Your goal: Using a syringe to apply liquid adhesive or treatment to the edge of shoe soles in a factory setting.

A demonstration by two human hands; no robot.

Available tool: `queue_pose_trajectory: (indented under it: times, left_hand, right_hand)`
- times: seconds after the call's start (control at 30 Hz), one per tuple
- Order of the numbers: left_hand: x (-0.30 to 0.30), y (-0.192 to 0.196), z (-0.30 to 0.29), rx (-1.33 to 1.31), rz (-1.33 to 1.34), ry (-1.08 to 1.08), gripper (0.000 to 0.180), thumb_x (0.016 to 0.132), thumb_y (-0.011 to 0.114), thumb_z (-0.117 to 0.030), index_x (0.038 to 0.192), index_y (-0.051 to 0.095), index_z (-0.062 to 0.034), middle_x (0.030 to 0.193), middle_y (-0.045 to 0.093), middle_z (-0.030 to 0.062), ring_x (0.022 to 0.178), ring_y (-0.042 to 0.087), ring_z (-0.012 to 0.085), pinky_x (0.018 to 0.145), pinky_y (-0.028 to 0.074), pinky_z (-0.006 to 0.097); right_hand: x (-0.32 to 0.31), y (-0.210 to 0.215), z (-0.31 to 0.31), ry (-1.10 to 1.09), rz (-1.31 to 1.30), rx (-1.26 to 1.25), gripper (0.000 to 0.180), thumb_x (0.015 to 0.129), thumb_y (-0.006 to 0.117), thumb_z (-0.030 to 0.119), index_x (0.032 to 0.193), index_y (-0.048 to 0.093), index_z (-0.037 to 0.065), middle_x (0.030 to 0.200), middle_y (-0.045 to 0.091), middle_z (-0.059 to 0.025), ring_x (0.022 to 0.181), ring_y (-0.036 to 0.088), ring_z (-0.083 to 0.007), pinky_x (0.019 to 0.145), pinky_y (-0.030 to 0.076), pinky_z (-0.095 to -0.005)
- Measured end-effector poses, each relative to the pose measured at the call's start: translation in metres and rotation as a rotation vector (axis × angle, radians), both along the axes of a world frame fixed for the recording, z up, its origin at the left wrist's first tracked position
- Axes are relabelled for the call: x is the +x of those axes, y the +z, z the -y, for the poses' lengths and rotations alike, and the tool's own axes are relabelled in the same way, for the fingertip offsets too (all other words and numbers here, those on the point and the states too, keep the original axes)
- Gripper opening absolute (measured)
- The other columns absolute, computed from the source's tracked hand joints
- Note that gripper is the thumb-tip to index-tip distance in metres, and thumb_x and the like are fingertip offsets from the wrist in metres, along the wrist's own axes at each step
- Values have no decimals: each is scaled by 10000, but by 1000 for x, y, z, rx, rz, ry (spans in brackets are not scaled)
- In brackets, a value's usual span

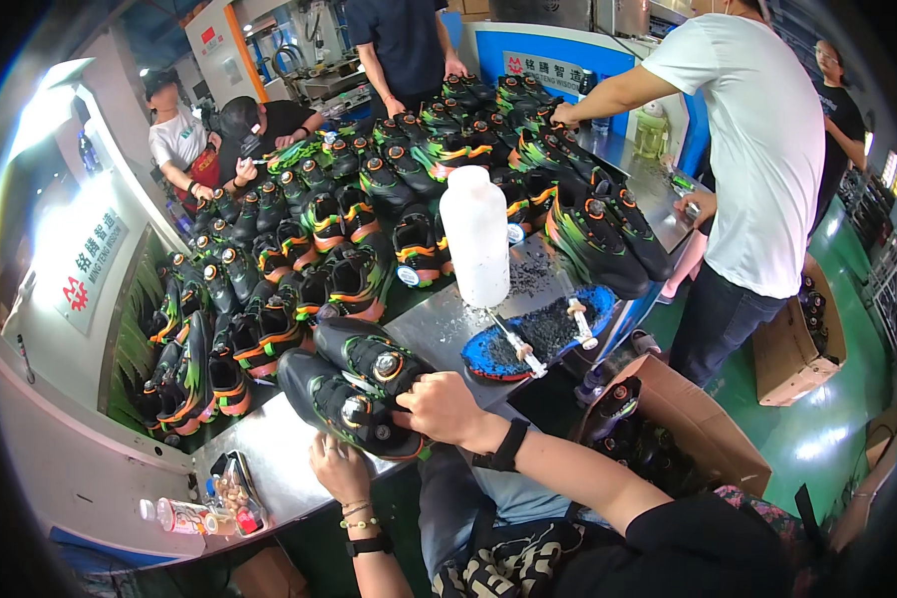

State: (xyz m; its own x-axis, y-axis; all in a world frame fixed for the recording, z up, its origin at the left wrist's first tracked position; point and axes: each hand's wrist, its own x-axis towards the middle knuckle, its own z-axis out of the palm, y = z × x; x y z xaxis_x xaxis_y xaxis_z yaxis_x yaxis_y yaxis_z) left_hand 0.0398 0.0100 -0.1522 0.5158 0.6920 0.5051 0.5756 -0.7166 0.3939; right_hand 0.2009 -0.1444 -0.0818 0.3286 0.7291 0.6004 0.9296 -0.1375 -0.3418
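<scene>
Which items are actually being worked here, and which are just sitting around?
In hand:
- right hand on the upper black shoe
- left hand under the lower black shoe

Lying about:
- white bottle
- blue tray of black bits
- rows of shoes
- cardboard box

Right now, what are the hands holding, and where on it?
Both hands hold a black shoe at the table edge: the right hand on its upper side near the dial, the left hand under its near end.
</scene>
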Motion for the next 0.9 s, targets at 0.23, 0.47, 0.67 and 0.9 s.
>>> queue_pose_trajectory:
  times: [0.23,0.47,0.67,0.9]
  left_hand:
    - [-19,-57,-25,213,87,-260,293,833,648,-223,1080,655,-66,990,647,146,904,620,324,807,481,425]
    - [9,-9,-1,-193,309,-94,524,802,556,54,1314,542,-61,1148,592,160,1027,629,308,868,512,390]
    - [4,11,8,-222,205,-50,505,809,507,40,1307,549,-23,1307,552,151,1131,590,345,938,480,395]
    - [2,1,2,-154,184,-47,487,807,536,18,1288,574,-44,1277,579,134,1116,585,338,937,467,405]
  right_hand:
    - [-22,66,16,223,62,48,256,779,694,378,755,661,125,634,592,-57,660,620,-248,572,477,-390]
    - [-7,207,-3,419,75,323,339,728,683,349,609,578,49,599,561,-149,617,590,-352,590,461,-461]
    - [58,360,-5,380,463,57,299,704,734,382,882,753,143,801,697,-59,796,679,-253,672,532,-379]
    - [113,415,56,156,686,-137,262,774,733,228,894,722,-4,764,689,-198,609,651,-233,606,509,-359]
